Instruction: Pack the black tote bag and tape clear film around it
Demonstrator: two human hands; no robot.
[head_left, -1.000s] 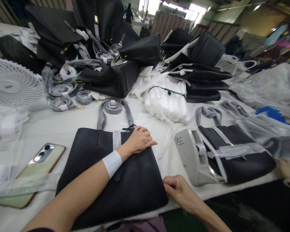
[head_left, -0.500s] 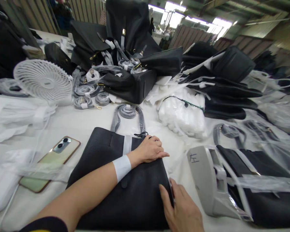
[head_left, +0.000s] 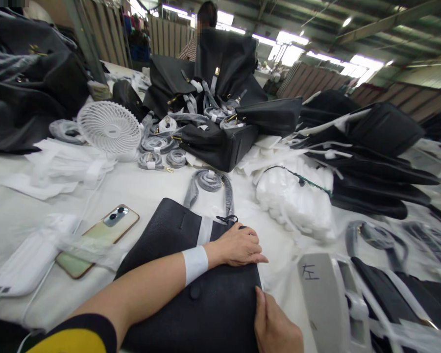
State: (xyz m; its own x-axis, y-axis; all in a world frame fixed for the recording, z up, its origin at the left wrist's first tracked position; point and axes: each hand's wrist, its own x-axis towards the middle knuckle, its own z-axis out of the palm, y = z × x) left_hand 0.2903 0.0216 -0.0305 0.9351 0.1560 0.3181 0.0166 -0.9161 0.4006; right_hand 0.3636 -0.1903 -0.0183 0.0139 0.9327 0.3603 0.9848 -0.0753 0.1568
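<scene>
A black handbag [head_left: 220, 304] lies flat on the white table in front of me. Its plastic-wrapped handle [head_left: 228, 198] points away, and a pale strip [head_left: 205, 230] crosses its top edge. My left hand [head_left: 240, 245] reaches across the bag, a whitish band round the wrist, and its fingers curl over the upper right corner. Lower down, my right hand [head_left: 275, 321] is closed on the bag's right side edge, thumb on top; its other fingertips are hidden. A coiled, wrapped strap [head_left: 210, 180] rests inside the handle loop.
At left are a phone [head_left: 103, 235], a white power bank [head_left: 33, 255] with cable and a white fan [head_left: 110, 128]. Black bags [head_left: 224, 142] are heaped behind. To the right sit a bundle of white foam [head_left: 296, 201] and a grey tape dispenser [head_left: 321, 299]. A person [head_left: 206, 17] is beyond.
The view has swung left and up, so the table items appear farther right. My right hand has closed from a spread thumb to a grip on the bag's edge. My left hand keeps its place.
</scene>
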